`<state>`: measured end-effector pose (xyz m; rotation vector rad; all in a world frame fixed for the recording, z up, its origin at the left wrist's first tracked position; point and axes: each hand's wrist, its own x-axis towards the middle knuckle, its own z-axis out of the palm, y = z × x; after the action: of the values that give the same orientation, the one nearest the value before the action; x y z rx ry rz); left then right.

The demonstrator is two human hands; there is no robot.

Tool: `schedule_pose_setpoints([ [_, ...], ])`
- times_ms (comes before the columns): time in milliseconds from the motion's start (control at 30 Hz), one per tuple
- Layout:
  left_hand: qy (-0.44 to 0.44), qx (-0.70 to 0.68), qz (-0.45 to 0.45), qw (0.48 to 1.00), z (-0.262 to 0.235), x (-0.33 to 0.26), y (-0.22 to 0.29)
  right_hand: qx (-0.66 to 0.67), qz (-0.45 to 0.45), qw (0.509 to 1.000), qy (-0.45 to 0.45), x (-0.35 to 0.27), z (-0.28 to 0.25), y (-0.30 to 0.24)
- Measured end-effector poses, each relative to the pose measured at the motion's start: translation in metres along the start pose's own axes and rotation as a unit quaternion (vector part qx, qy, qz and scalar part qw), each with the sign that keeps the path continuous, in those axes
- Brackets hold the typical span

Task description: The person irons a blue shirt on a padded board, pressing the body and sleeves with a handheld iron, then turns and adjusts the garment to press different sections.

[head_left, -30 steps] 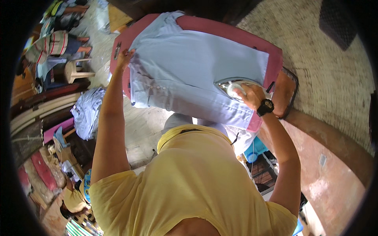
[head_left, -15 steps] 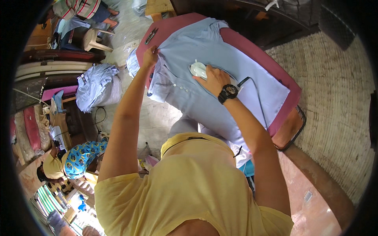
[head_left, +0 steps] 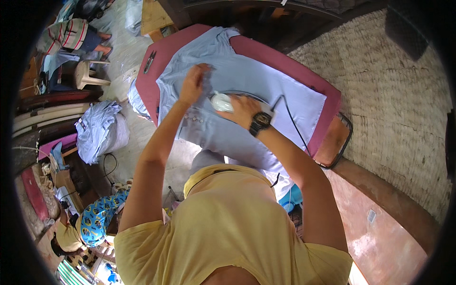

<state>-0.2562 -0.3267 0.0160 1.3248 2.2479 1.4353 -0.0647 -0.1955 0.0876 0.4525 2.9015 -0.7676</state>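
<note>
A light blue buttoned shirt lies spread over a maroon padded ironing board. My right hand is closed on a pale clothes iron, which rests on the shirt's middle beside the button row. A black cord runs from the iron toward the board's right end. Over the shirt's upper left part is my left hand, its fingers smeared by motion; whether they touch the cloth does not show. Small thread snips lie on the board's far left corner.
A heap of light blue garments sits on the left. Behind it are a cream plastic stool and a seated person. Another person in a blue patterned garment is at lower left. A wooden table stands beyond the board.
My left hand has let go of the shirt's left edge and moved right over the cloth. The cloth there now lies flatter on the board. My right hand still holds the iron.
</note>
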Motion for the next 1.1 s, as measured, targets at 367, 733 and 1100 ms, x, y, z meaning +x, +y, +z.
schedule_pose_setpoints([
  [367,-0.108,0.229,0.102,0.962,0.073,0.0,0.025,0.051,0.362,0.889,0.277,-0.059,-0.035,0.114],
  [733,-0.19,0.246,0.139,0.94,0.158,0.01,0.067,0.038,0.396,0.888,0.23,-0.12,-0.051,0.127],
  [1100,-0.098,-0.011,0.113,0.989,0.233,0.068,0.123,0.024,0.406,0.877,0.254,-0.098,-0.071,0.173],
])
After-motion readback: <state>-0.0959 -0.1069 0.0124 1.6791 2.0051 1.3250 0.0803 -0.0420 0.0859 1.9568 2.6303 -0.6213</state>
